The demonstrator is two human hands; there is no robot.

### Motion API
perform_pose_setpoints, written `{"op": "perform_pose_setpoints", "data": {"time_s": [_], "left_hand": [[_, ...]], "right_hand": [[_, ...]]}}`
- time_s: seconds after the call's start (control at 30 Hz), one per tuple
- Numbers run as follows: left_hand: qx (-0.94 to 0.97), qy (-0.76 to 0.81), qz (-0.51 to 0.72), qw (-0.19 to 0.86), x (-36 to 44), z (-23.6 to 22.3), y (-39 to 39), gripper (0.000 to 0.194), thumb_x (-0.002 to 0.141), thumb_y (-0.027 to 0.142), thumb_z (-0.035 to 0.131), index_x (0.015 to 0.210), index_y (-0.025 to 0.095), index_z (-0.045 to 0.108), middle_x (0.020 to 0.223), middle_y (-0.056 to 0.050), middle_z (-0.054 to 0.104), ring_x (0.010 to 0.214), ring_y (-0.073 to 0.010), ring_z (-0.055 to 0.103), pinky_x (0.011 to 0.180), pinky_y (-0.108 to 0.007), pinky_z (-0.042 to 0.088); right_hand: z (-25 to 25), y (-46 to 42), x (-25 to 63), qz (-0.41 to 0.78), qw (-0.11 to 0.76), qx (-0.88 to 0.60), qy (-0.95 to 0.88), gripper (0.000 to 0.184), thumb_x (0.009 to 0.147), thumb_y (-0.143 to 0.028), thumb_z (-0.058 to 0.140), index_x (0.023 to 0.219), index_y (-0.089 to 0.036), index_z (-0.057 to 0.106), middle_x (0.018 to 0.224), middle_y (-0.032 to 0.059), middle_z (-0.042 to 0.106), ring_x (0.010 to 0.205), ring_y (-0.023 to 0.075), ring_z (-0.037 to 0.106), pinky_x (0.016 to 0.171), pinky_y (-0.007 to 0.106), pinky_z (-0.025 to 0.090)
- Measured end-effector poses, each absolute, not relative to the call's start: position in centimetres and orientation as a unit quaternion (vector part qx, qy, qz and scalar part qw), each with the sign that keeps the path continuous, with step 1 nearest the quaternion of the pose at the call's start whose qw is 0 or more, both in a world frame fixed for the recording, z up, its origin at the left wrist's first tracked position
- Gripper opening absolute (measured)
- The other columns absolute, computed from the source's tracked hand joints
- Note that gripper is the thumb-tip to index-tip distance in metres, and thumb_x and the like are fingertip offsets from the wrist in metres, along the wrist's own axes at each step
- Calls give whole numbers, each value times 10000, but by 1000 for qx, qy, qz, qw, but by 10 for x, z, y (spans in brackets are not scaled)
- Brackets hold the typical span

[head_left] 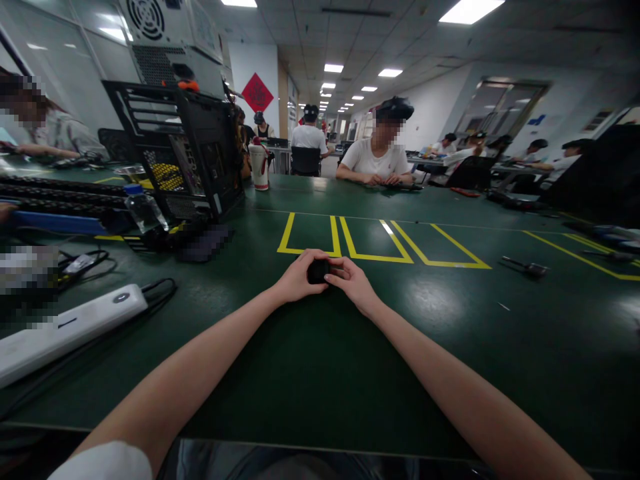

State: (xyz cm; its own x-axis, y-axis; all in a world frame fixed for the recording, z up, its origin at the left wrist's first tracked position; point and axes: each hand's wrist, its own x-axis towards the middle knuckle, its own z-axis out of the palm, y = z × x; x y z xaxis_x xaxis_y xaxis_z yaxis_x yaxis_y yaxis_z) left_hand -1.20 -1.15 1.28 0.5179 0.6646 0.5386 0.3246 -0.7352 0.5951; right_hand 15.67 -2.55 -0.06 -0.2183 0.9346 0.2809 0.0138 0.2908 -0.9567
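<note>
A small dark, blocky object point(317, 271) sits between my two hands, low over the green table; its exact kind does not show. My left hand point(299, 275) curls round its left side, with thumb below and fingers above. From the right, the fingertips and thumb of my right hand point(353, 280) close on its other edge. Both hands are just on the near side of the yellow tape outlines point(310, 252) on the tabletop. Whether the object touches the table I cannot tell.
Left stand an open black computer case point(200, 153), a plastic bottle point(145, 210) and a white power strip point(75, 327) with cable. A paper cup point(259, 165) stands further back. A screwdriver-like tool point(527, 267) lies right. Across the green table point(320, 373) sits a person point(377, 157).
</note>
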Motion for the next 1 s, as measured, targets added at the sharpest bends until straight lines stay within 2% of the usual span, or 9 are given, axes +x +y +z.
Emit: {"op": "perform_pose_setpoints", "data": {"time_s": [0.13, 0.27, 0.43, 0.63, 0.83, 1.0], "left_hand": [[840, 289, 399, 227, -11, 12, -9, 527, 634, 172, 636, 1107, 224, 410, 1142, -73, 443, 1077, -232, 442, 906, -415, 369], [843, 277, 408, 215, -11, 10, -6, 550, 601, 183, 664, 1092, 218, 418, 1120, -67, 455, 1053, -224, 458, 903, -408, 369], [844, 267, 413, 212, -11, 7, -3, 551, 599, 188, 662, 1090, 215, 413, 1112, -65, 462, 1038, -214, 471, 893, -393, 381], [841, 279, 402, 231, -12, 6, -5, 546, 616, 180, 648, 1102, 227, 404, 1152, -76, 445, 1077, -233, 455, 908, -423, 371], [848, 277, 396, 217, -13, 8, -8, 564, 614, 189, 657, 1112, 224, 393, 1157, -74, 439, 1089, -229, 444, 926, -417, 366], [857, 276, 394, 184, -12, 7, -9, 631, 588, 166, 670, 1138, 235, 369, 1161, -62, 429, 1102, -227, 424, 942, -415, 356]], "right_hand": [[-1, -27, 157, 458, 504, -367, -634, 298, 669, -206, 617, 956, -224, 536, 1035, 13, 545, 1011, 170, 515, 907, 343, 401], [-2, -25, 156, 465, 519, -362, -620, 240, 694, -248, 601, 925, -219, 542, 998, 13, 552, 960, 161, 536, 897, 352, 407], [-4, -21, 157, 470, 499, -378, -622, 319, 706, -256, 591, 1018, -233, 527, 1053, 27, 552, 988, 173, 524, 903, 377, 399], [-4, -23, 159, 459, 486, -359, -651, 307, 666, -223, 627, 959, -226, 534, 1014, 14, 558, 986, 167, 523, 924, 375, 377], [-2, -25, 156, 475, 503, -365, -623, 220, 688, -247, 608, 889, -208, 529, 919, 6, 562, 887, 139, 547, 862, 347, 418], [-1, -25, 157, 463, 497, -381, -627, 251, 693, -275, 600, 926, -217, 526, 949, 14, 564, 923, 153, 533, 868, 365, 416]]}}
